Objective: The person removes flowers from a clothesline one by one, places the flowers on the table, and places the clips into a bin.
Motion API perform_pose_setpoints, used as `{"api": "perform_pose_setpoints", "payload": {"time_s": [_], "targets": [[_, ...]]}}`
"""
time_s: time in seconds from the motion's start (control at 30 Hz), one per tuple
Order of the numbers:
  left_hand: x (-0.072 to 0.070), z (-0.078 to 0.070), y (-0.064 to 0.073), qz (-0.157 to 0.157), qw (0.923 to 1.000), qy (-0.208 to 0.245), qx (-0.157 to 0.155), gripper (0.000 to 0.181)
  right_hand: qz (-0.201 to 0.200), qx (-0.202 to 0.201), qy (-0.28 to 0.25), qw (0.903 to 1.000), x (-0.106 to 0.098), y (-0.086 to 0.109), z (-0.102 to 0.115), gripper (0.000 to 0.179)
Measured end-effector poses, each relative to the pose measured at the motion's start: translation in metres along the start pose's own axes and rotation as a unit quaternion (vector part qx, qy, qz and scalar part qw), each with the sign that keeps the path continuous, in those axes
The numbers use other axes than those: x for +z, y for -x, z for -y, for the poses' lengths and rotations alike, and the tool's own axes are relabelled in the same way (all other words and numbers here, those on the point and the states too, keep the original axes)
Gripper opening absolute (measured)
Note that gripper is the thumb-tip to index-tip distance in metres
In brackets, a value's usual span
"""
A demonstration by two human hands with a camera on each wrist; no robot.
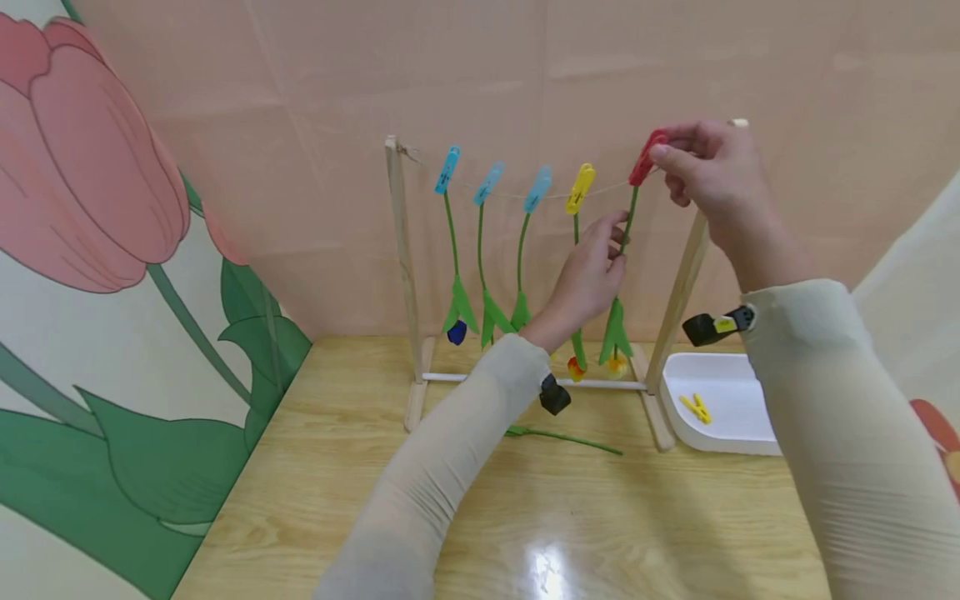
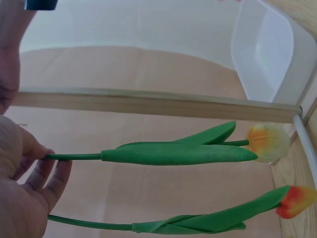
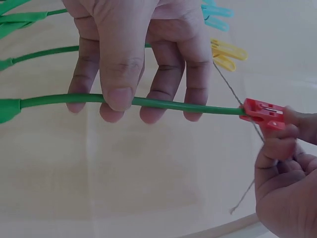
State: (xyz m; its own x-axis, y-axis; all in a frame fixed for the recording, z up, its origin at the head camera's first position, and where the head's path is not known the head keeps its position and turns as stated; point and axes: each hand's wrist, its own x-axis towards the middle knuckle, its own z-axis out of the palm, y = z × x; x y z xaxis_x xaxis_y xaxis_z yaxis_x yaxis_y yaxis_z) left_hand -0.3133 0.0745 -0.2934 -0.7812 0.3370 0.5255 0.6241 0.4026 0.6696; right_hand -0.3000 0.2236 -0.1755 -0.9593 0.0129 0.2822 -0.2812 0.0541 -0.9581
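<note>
- The left hand point(image 1: 588, 271) is mostly unclosed, thumb and fingertips pinching the stem of the flower point(image 1: 617, 329).
- The right hand point(image 1: 716, 171) pinches the red clip point(image 1: 647, 158) between thumb and forefinger, its other fingers bent.
- The flower hangs bloom down near the right end of the string point(image 3: 228, 82), its stem end at the red clip's mouth.
- On the right, a gap separates its stem from the right post point(image 1: 678, 300); the right hand works near the post's top.
- On the left, the yellow clip point(image 1: 580, 189) and its flower hang near; the left hand overlaps that stem in the head view, and I cannot tell whether they touch.
- Three blue clips point(image 1: 490, 184) hang farther left, spaced apart, toward the left post point(image 1: 402, 258).
- The tray point(image 1: 735, 443) sits just beside the right foot, holding yellow clips point(image 1: 697, 408).
- A loose flower point(image 1: 577, 439) lies before the rod point(image 1: 450, 377); bare desk point(image 1: 637, 517) spreads in front, its back edge meeting the pink backdrop point(image 1: 337, 208).
</note>
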Motion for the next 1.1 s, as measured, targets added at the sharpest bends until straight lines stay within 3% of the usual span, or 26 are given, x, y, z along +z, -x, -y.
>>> {"api": "perform_pose_setpoints", "payload": {"time_s": [0.17, 0.5, 0.77, 0.93, 1.1], "targets": [[-0.001, 0.001, 0.001, -0.001, 1.0, 0.003, 0.001, 0.054, -0.018, -0.007, -0.092, 0.9956, 0.002, 0.001, -0.001, 0.023], [-0.005, 0.003, 0.006, 0.005, 0.9997, -0.017, 0.016, 0.053, -0.043, -0.057, -0.177, 0.9816, 0.008, 0.002, 0.001, 0.029], [-0.012, 0.004, 0.011, 0.012, 0.9991, -0.023, 0.032, 0.052, -0.008, -0.091, -0.148, 0.9848, 0.004, 0.009, 0.0, 0.036], [-0.017, 0.006, 0.018, 0.009, 0.9982, -0.023, 0.054, 0.053, 0.024, -0.153, -0.147, 0.9769, 0.002, 0.014, -0.008, 0.034], [-0.022, 0.008, 0.025, 0.008, 0.9973, -0.016, 0.071, 0.055, 0.039, -0.176, -0.147, 0.9726, -0.002, 0.02, -0.013, 0.033]]}}
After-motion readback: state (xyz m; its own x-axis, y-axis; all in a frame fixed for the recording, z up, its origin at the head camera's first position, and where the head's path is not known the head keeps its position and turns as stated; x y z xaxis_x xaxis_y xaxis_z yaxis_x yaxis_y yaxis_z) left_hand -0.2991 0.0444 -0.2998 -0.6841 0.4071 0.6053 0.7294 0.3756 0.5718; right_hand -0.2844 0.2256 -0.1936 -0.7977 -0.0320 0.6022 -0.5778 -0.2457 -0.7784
